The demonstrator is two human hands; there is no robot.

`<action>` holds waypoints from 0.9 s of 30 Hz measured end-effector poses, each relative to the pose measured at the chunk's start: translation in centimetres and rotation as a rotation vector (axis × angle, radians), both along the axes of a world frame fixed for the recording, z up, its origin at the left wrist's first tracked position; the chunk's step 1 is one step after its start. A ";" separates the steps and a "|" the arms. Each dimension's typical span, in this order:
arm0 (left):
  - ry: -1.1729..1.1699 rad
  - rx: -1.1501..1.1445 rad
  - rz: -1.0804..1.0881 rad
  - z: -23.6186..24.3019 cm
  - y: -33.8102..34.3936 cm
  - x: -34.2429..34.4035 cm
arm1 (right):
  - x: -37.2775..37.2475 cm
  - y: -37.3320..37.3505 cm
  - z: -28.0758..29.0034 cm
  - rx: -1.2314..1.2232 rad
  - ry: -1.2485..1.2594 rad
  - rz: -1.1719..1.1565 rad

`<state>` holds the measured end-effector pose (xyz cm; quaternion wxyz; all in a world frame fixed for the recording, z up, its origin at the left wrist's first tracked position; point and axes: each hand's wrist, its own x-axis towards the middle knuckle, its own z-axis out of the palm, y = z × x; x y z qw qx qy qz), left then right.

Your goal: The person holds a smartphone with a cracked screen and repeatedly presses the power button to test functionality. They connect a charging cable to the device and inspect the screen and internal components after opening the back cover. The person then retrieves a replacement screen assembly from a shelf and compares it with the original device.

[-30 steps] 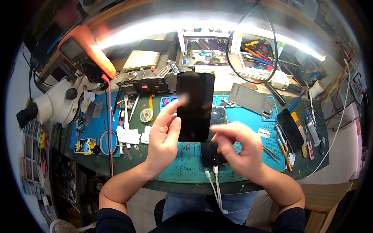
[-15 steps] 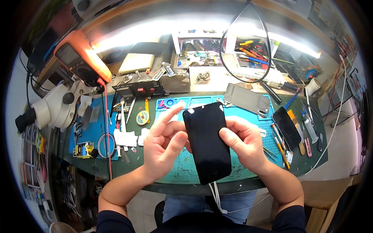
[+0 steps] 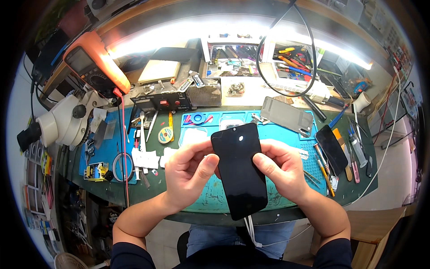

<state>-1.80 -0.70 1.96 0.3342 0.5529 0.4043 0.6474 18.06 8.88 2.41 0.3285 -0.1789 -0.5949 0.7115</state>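
A black smartphone (image 3: 240,172) is held up over the bench, its dark glossy face toward me and its top tilted slightly left. My right hand (image 3: 283,168) grips its right edge, thumb on the front and fingers behind. Along the left edge, my left hand (image 3: 190,172) closes on the phone, thumb at the rim and the other fingers partly hidden behind it. Beneath both hands lies a blue-green repair mat (image 3: 210,193). A grey phone screen panel (image 3: 286,115) rests at the mat's far right.
A second dark phone (image 3: 331,149) lies to the right, beside tweezers, a syringe (image 3: 357,150) and pens. At left stand a microscope (image 3: 60,121) and an orange multimeter (image 3: 96,65). A black cable loop (image 3: 259,56) hangs overhead. White cables (image 3: 251,231) run below the bench edge.
My left fingers have come down from their raised, spread position and closed on the phone's left edge. The phone has shifted slightly lower, and its reflections have changed.
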 end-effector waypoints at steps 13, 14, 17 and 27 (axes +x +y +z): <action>-0.014 -0.018 0.022 -0.1 -0.1 0.1 | 0.1 0.4 -0.3 -0.162 0.023 0.043; -0.021 -0.024 0.024 0.0 -0.1 0.1 | 0.0 0.4 -0.4 -0.180 0.032 0.047; -0.015 -0.031 0.025 -0.2 0.0 0.0 | 0.0 0.5 -0.4 -0.201 0.033 0.054; -0.026 -0.068 0.022 0.0 0.1 -0.1 | 0.2 0.8 -0.6 -0.247 0.025 0.079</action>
